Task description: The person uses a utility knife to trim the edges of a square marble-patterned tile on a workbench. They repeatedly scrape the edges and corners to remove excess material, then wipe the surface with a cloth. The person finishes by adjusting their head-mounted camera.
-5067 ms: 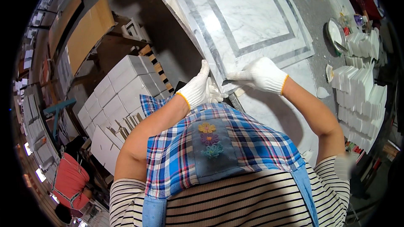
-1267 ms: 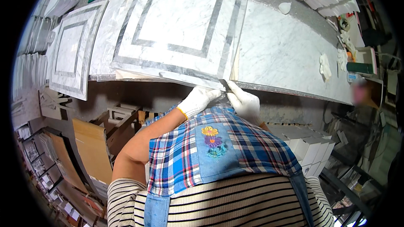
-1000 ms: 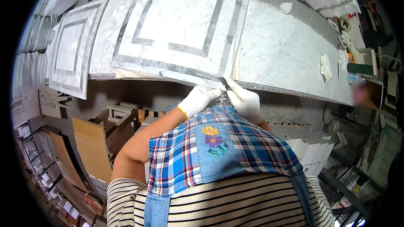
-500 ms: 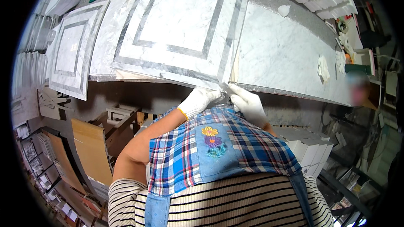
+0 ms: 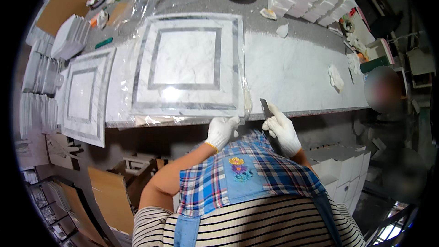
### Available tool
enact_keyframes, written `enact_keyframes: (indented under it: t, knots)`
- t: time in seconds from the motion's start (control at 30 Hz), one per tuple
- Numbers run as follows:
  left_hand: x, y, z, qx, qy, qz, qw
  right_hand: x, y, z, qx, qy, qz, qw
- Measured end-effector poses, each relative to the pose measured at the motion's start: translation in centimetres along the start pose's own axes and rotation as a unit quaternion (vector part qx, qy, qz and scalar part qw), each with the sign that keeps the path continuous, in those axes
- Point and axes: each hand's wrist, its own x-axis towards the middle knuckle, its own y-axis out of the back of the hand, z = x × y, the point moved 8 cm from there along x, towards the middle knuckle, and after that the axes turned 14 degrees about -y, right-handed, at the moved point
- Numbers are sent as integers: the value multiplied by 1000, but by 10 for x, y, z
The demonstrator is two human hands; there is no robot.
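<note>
Head view puts the marble panel [image 5: 185, 59] on the bench [image 5: 211, 2] just beyond your nearer left hand [image 5: 221, 133], its pinch unclear, while your right hand [image 5: 284, 132] curls round a dark blade [image 5: 265, 107] slanting forward-left, clear of the panel.

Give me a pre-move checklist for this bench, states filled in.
1. Flat, dark strip-shaped tool gripped in white-gloved right hand: ok.
2. Tool tip apart from the large square white marble panel with grey bands: ok.
3. White-gloved left hand by the panel's near edge: ok; firm contact: cannot tell.
4. Panel's near right corner free of chips: cannot tell, too small.
5. Second grey-banded white marble panel, at left, fully on the long grey bench: not ok, overhangs the front edge.
</note>
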Motion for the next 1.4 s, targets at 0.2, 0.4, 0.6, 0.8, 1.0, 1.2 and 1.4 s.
enact_keyframes:
  t: [0.2,0.4,0.6,0.8,1.0,1.2,1.4]
  knots:
    - [-2,0,2,-5,74,13,997,3,15,2,27,11,-11,1000]
    - [-15,18,51,286,20,-152,946,35,30,8,45,-10,-41,998]
    - [-25,149,134,456,-63,218,861,69,64,-6,27,-2,-9,1000]
    - [-27,279,154,670,-22,455,586,125,66,-45,-69,61,-16,996]
    - [2,305,144,577,57,399,710,165,28,-103,-226,126,76,963]
    - [3,294,152,628,-16,410,662,212,-16,-103,-230,155,75,958]
    - [-8,278,157,587,31,420,692,214,-15,-107,-219,163,66,960]
